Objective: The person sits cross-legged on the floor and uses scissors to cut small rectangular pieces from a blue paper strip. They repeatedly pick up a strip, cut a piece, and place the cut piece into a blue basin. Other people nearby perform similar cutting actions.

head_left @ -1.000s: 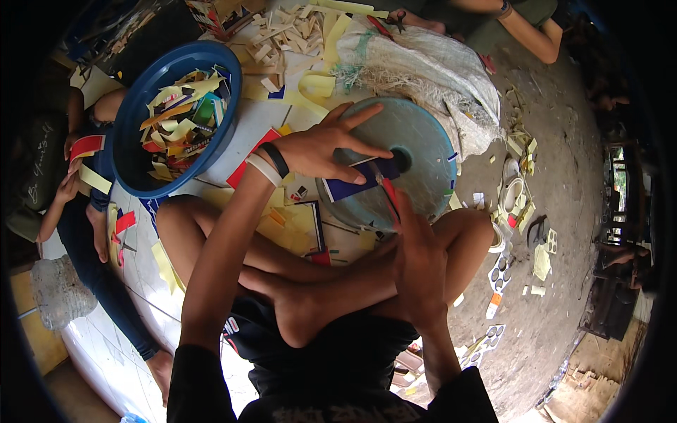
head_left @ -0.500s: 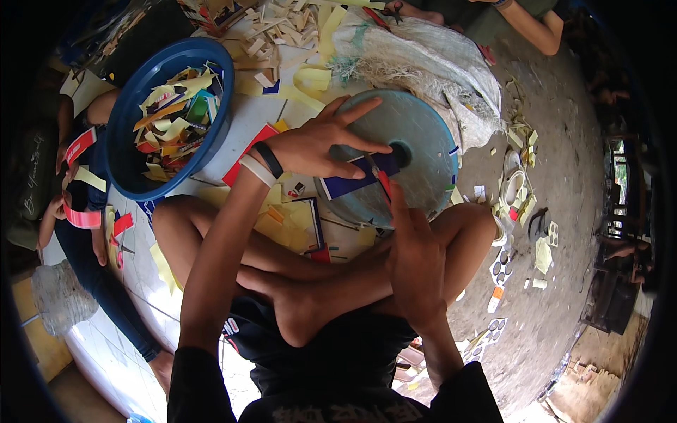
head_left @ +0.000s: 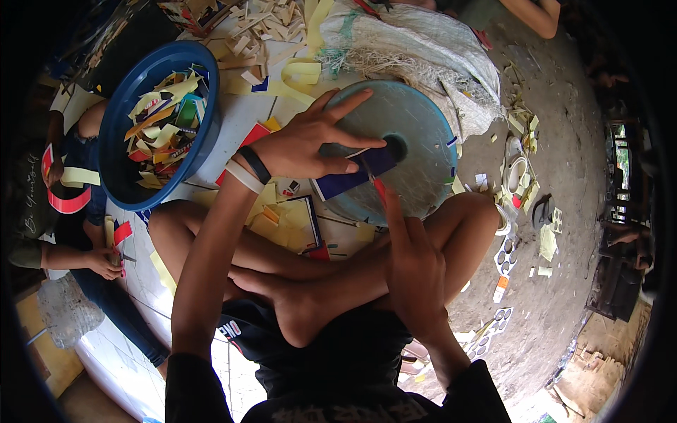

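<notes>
A flat, dark-blue rectangular piece of card (head_left: 345, 185) is lying on a broad, round, grey-green disc-shaped surface (head_left: 423, 173), with its far end reaching close to the dark round hollow (head_left: 395, 148) in the middle. The left hand (head_left: 303, 146) is spreading palm-down from the near left side: its thumb is pressing on the card, another fingertip is resting at the card's far edge, and the other fingers are fanning out over the disc. The right hand (head_left: 416, 271) is grasping a slim red-handled tool with a metal tip (head_left: 379, 190), its forefinger lying along the handle and the tip meeting the card between thumb and edge.

Working well here probably means keeping firm, even pressure on both sides of the tip, since a thin card could be skidding on so smooth a surface. The thumb is sitting quite near the tip, so steering the stroke away from it seems wise.

Around them, loose yellow paper scraps (head_left: 271, 227) are lying before the crossed legs, a deep-blue round plastic tub (head_left: 120, 141) is holding more offcuts, and a white woven sack (head_left: 430, 67) is slumping beyond the disc.
</notes>
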Motion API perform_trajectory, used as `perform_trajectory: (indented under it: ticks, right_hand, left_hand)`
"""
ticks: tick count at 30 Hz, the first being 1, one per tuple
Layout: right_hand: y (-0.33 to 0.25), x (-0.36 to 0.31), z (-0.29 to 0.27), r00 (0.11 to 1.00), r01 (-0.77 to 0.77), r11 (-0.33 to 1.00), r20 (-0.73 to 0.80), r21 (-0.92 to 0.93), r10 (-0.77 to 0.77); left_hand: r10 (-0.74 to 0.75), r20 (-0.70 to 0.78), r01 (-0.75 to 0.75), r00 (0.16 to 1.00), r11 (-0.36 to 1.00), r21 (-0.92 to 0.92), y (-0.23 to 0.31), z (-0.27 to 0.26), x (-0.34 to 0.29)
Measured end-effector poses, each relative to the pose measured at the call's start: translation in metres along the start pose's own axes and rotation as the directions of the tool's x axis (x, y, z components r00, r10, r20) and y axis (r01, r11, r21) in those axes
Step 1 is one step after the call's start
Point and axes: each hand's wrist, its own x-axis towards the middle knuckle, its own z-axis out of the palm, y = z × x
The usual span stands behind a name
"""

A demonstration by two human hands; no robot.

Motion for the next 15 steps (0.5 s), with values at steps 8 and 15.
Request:
perform_trajectory:
  ticks: [8, 15]
  right_hand:
    - [0.01, -0.031, -0.011, 0.999, -0.002, 0.999, 0.039, -0.05, 0.004]
    - [0.036, -0.035, -0.009, 0.999, 0.001, 0.976, -0.053, 0.217, 0.011]
  left_hand:
    - [-0.031, 0.019, 0.031, 0.999, 1.0, -0.002, 0.002, 0.0, -0.001]
    - [-0.079, 0.005, 0.079, 0.997, 0.995, 0.062, 0.009, -0.001, -0.002]
